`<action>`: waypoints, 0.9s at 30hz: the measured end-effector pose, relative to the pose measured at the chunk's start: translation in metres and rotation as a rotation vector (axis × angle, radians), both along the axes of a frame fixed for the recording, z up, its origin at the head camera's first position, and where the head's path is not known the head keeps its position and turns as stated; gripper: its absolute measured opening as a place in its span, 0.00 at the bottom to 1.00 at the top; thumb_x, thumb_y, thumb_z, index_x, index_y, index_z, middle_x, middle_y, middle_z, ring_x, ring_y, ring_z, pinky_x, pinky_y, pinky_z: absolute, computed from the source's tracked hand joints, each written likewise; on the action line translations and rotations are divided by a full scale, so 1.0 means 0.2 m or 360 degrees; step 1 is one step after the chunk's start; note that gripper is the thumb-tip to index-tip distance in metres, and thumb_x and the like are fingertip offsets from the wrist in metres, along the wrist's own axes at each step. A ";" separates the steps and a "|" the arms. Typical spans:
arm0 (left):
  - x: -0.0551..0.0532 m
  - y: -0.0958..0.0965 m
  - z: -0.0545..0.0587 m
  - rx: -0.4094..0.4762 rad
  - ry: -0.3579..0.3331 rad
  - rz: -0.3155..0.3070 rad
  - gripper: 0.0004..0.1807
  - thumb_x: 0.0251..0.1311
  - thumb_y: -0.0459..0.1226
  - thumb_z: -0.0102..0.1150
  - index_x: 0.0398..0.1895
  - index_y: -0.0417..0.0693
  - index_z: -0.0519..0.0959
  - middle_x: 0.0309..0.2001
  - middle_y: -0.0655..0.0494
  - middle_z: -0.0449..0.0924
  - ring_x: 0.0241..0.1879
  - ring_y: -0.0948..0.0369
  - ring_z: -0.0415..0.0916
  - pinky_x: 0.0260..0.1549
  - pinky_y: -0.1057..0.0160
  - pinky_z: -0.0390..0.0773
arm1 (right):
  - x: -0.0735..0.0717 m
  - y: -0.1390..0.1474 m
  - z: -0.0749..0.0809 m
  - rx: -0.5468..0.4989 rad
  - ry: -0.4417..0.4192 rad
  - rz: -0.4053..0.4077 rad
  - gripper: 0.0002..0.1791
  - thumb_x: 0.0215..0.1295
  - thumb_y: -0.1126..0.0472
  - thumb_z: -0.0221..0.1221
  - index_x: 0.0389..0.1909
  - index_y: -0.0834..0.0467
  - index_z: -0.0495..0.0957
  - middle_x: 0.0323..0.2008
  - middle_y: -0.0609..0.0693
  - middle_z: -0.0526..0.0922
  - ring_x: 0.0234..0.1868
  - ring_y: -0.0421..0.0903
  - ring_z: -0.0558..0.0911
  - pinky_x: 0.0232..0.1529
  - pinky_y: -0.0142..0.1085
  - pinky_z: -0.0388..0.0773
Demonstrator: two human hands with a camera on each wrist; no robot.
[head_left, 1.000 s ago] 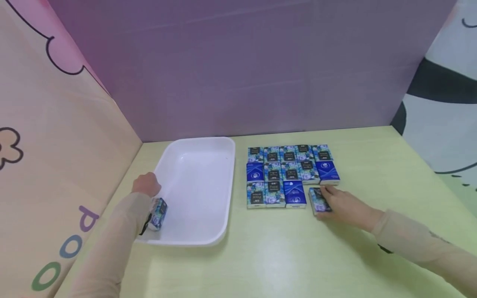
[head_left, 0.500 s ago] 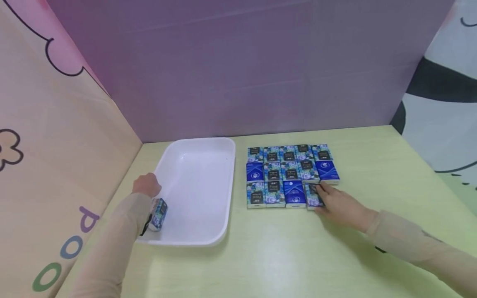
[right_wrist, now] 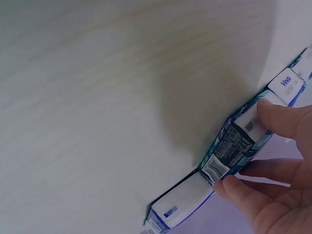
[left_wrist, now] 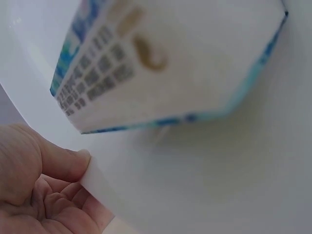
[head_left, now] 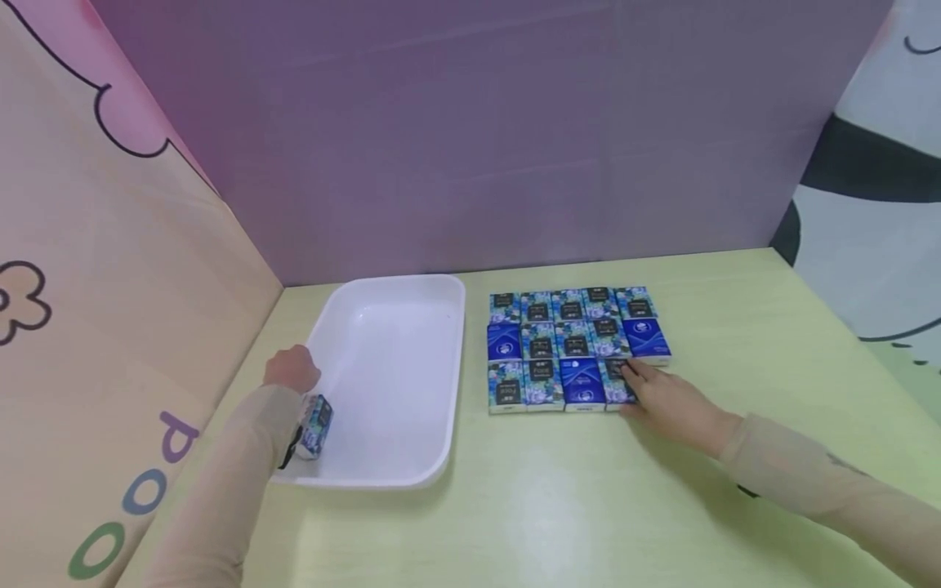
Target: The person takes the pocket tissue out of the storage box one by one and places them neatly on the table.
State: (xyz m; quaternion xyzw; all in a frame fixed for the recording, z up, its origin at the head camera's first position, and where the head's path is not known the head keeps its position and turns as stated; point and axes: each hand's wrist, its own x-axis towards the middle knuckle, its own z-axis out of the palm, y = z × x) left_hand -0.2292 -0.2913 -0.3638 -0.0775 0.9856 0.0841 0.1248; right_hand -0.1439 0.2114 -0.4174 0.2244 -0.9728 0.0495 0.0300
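My right hand [head_left: 672, 408] pinches a flowered pocket tissue pack [head_left: 616, 384] at the right end of the front row. In the right wrist view, its thumb and fingers lie across this pack [right_wrist: 231, 146], which touches the neighbouring packs. Several more tissue packs, flowered or plain blue [head_left: 581, 384], lie flat in three close rows. My left hand [head_left: 292, 369] holds the left rim of a white plastic tub [head_left: 390, 367], thumb against the edge in the left wrist view. One flowered tissue pack [head_left: 316, 426] leans inside the tub beside the left wrist, partly hidden by the sleeve.
The pale green table [head_left: 529, 506] carries the tub on the left and the rows right of it. A purple panel [head_left: 441, 147] stands along the back. Printed panels rise at the left [head_left: 132, 286] and right [head_left: 875, 253].
My right hand has slid the flowered tissue pack left and straightened it against the blue pack in the front row. My left hand has stayed on the tub's rim.
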 end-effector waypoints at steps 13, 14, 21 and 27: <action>0.01 0.01 0.01 0.0023 -0.0032 0.0050 0.14 0.58 0.33 0.46 0.38 0.26 0.72 0.28 0.39 0.76 0.27 0.51 0.75 0.27 0.58 0.76 | 0.00 0.00 0.00 -0.0013 0.0029 0.0026 0.32 0.57 0.55 0.60 0.51 0.78 0.68 0.53 0.77 0.67 0.51 0.70 0.72 0.46 0.52 0.74; 0.01 0.01 0.01 0.0022 -0.0032 0.0052 0.14 0.58 0.33 0.46 0.39 0.26 0.71 0.28 0.39 0.76 0.27 0.51 0.75 0.28 0.57 0.76 | 0.00 0.00 0.00 -0.0009 0.0026 0.0023 0.32 0.57 0.55 0.60 0.51 0.78 0.68 0.53 0.77 0.67 0.52 0.70 0.72 0.46 0.52 0.74; 0.02 0.02 0.01 0.0025 -0.0026 0.0068 0.14 0.58 0.33 0.46 0.38 0.26 0.71 0.28 0.39 0.76 0.27 0.50 0.75 0.29 0.57 0.77 | 0.00 0.00 0.00 0.0009 0.0038 0.0028 0.31 0.57 0.56 0.60 0.51 0.78 0.68 0.53 0.76 0.68 0.51 0.69 0.72 0.46 0.52 0.74; 0.02 0.02 0.02 0.0045 -0.0031 0.0078 0.14 0.59 0.33 0.46 0.39 0.27 0.72 0.29 0.39 0.76 0.28 0.50 0.76 0.30 0.56 0.77 | 0.00 0.00 0.00 0.0022 0.0048 0.0034 0.31 0.57 0.56 0.60 0.51 0.78 0.68 0.53 0.76 0.68 0.51 0.68 0.73 0.45 0.51 0.75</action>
